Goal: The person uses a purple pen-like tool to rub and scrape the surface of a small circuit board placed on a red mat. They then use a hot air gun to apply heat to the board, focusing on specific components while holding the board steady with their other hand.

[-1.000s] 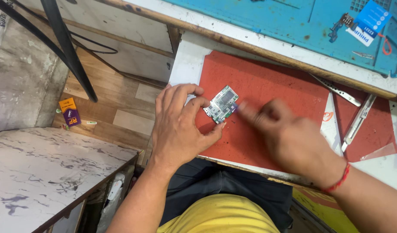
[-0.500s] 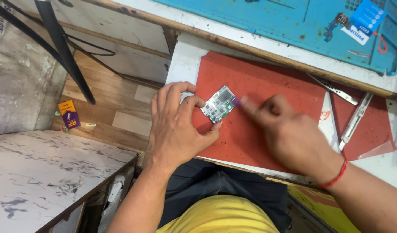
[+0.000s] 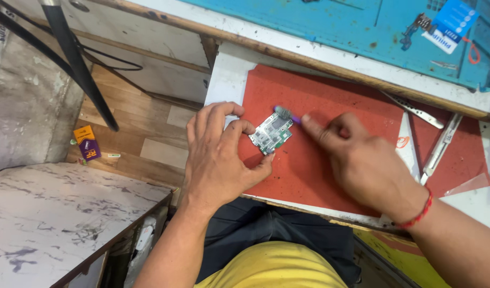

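My left hand (image 3: 218, 154) pinches a small green and silver circuit board (image 3: 271, 133) between thumb and fingers, holding it over a red work mat (image 3: 319, 160). My right hand (image 3: 362, 162) is just right of the board and grips a thin tool with a purple tip (image 3: 285, 113), whose end rests at the board's upper edge. Most of the tool is hidden inside the right hand. A red thread band circles my right wrist.
A white bench top (image 3: 229, 74) carries the red mat. Metal tweezers (image 3: 439, 146) and a flat metal pry tool (image 3: 412, 106) lie at the mat's right. A blue mat (image 3: 335, 26) with small parts lies beyond. A marbled surface (image 3: 47, 213) and wooden floor are at left.
The right hand has drawn slightly back to the right, and the purple tool tip now shows at the board's top edge. The left hand keeps holding the board in place.
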